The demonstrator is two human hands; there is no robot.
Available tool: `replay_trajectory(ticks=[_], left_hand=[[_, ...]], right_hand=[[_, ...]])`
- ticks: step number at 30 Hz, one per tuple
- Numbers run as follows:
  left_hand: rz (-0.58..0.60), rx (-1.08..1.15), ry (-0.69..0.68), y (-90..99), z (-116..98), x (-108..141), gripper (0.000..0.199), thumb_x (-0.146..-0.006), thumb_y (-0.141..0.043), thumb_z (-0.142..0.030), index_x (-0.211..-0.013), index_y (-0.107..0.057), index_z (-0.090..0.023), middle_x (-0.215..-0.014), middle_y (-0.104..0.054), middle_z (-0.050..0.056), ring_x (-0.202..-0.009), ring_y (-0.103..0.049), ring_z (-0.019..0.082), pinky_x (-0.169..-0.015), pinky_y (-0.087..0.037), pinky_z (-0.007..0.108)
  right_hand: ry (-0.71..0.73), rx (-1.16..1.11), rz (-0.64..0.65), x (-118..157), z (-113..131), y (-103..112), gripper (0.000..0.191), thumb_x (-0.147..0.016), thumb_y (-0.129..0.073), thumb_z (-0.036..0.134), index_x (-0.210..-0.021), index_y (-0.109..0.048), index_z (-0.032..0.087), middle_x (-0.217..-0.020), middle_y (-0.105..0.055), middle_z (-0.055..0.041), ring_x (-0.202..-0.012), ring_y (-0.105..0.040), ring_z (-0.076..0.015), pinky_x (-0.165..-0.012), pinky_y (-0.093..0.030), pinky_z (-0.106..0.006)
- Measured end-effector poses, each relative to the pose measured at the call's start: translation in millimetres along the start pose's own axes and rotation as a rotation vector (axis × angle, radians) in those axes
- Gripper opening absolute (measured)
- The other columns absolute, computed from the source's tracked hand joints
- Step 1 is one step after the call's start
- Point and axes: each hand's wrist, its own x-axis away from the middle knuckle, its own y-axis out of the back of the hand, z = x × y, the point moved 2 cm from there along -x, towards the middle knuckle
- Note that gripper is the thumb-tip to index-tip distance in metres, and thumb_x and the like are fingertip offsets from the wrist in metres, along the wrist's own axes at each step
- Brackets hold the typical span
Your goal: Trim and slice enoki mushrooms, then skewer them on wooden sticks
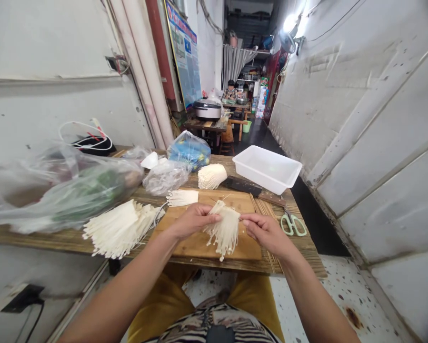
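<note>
- Narrow room with white panel walls, rice cooker (207, 108) on a far table, wooden surface (299, 245) in front
- Cutting board (188, 236) lies mid-surface; mushroom clump (223, 231) is held just above it, between the hands
- Clump's long axis runs roughly front to back, narrow end away from the person
- Left hand (194, 221): fingers curled, pinching the clump's upper left side
- Right hand (267, 233): partly open, fingers at the clump's right edge; firmness of hold unclear
- Clump sits about midway; neither hand clearly nearer
- Nearby: mushroom pile (119, 228) left of the board, knife (242, 186) behind it, white plastic tub (267, 169), green-handled scissors (293, 225)
</note>
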Motion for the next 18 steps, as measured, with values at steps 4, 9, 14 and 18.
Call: replay_trajectory(ticks=[4, 9, 14, 18], left_hand=[[0.008, -0.012, -0.019, 0.8, -3.1, 4.0, 0.034, -0.069, -0.075, -0.05, -0.08, -0.076, -0.018, -0.073, -0.069, 0.002, -0.066, -0.058, 0.016, -0.064, -0.044, 0.026], [-0.036, 0.084, -0.074, 6.6, -15.6, 10.6, 0.062, -0.061, -0.083, -0.045, -0.116, -0.07, -0.019, -0.108, -0.072, 0.01, -0.096, -0.065, 0.024, -0.082, -0.048, 0.031], [0.0, 0.11, -0.081, 10.9, -12.8, 15.3, 0.062, -0.055, -0.083, -0.055, -0.104, -0.076, -0.018, -0.105, -0.074, 0.013, -0.1, -0.066, 0.03, -0.085, -0.05, 0.037], [-0.078, 0.065, -0.072, 9.2, -14.5, 17.6, 0.043, -0.058, -0.083, -0.048, -0.088, -0.079, -0.019, -0.093, -0.076, 0.011, -0.097, -0.067, 0.03, -0.088, -0.051, 0.04]], right_hand=[[0.072, 0.155, -0.045, 1.5, 0.9, -1.1, 0.038, -0.091, -0.052, 0.04, -0.107, -0.073, 0.013, -0.057, -0.052, 0.0006, -0.058, -0.051, -0.0125, -0.055, -0.042, -0.023], [0.127, 0.234, -0.032, 4.5, 9.5, -2.9, 0.034, -0.092, -0.05, 0.034, -0.106, -0.074, 0.015, -0.07, -0.067, -0.0045, -0.082, -0.066, -0.0192, -0.078, -0.051, -0.03], [0.145, 0.3, -0.012, 7.7, 17.7, -7.0, 0.033, -0.093, -0.048, 0.032, -0.108, -0.074, 0.018, -0.094, -0.075, -0.0077, -0.089, -0.068, -0.02, -0.084, -0.053, -0.033], [0.161, 0.289, -0.005, 10.4, 20.8, -8.4, 0.032, -0.093, -0.05, 0.033, -0.104, -0.075, 0.018, -0.09, -0.074, -0.0078, -0.088, -0.067, -0.0199, -0.081, -0.053, -0.032]])
